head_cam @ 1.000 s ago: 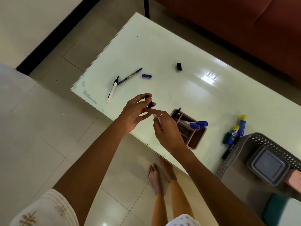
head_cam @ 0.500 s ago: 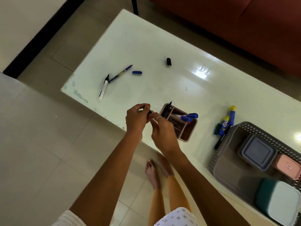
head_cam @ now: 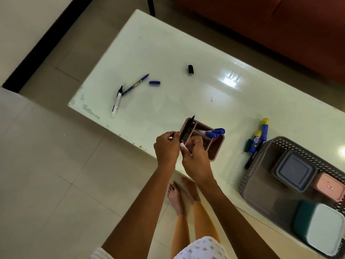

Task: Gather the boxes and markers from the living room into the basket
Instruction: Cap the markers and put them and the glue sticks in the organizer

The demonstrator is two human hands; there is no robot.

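Two hands met over the near edge of the glass-topped table (head_cam: 168, 43), both pinching one marker (head_cam: 182, 145). The left hand (head_cam: 166, 149) had its fingers curled round the marker's dark end, and the right hand (head_cam: 196, 157) gripped its white barrel. Just beyond them stood a brown organizer box (head_cam: 217, 148) with blue-capped markers (head_cam: 214, 133) sticking out. Toward the left end of the table lay a black-and-white marker (head_cam: 116, 101) touching a blue pen (head_cam: 135, 84), with a blue cap (head_cam: 154, 82) and a black cap (head_cam: 190, 69) lying apart. At the right end, the grey basket (head_cam: 261, 184) held a grey box (head_cam: 294, 171), a pink box (head_cam: 329, 186) and a teal box (head_cam: 321, 227); glue sticks (head_cam: 260, 135) lay beside its rim.
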